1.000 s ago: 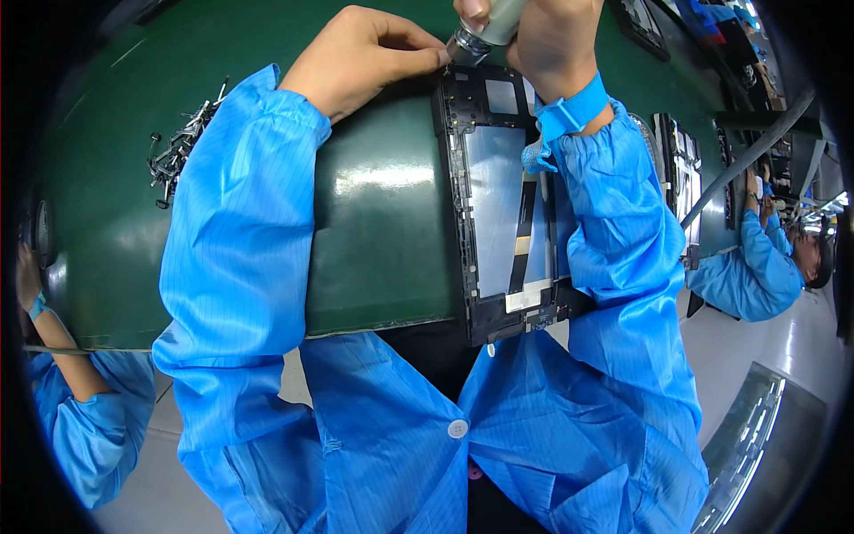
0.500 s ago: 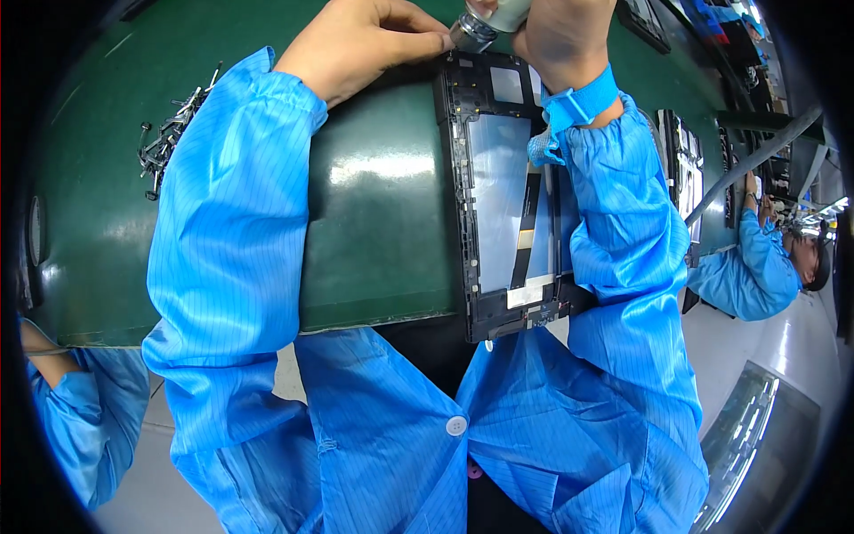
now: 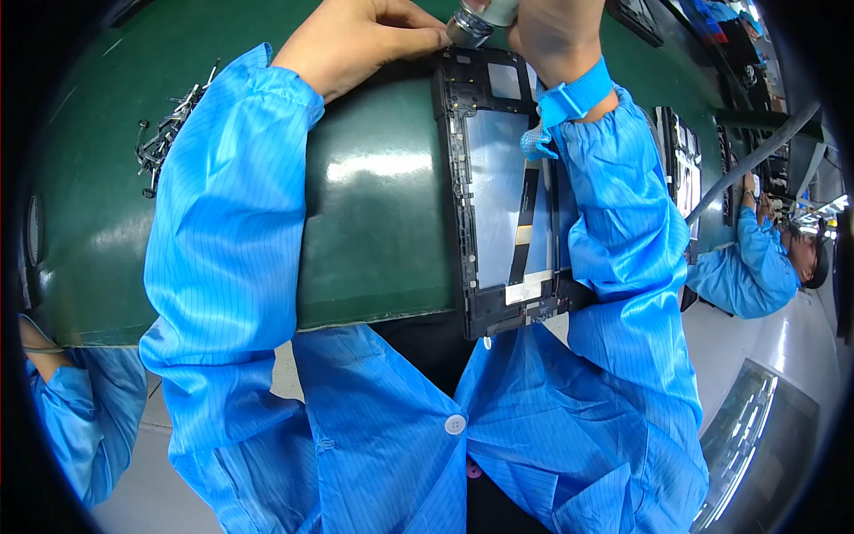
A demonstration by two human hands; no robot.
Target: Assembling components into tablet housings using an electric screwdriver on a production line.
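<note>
You wear a glossy blue smock [image 3: 551, 427] with fine dark pinstripes, fastened by a white button [image 3: 455, 424] well behind your fingers [image 3: 416, 41]. Each sleeve [image 3: 227, 205] ends in a gathered cuff [image 3: 294, 96]. Between the right cuff and fingers sits a blue wrist strap [image 3: 583, 93], with matching buckle [image 3: 553, 107] and loose textured end [image 3: 536, 142].

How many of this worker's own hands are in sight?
2: the left hand beside the metal-tipped tool, and the right hand holding that tool. The upper edge crops both.
</note>
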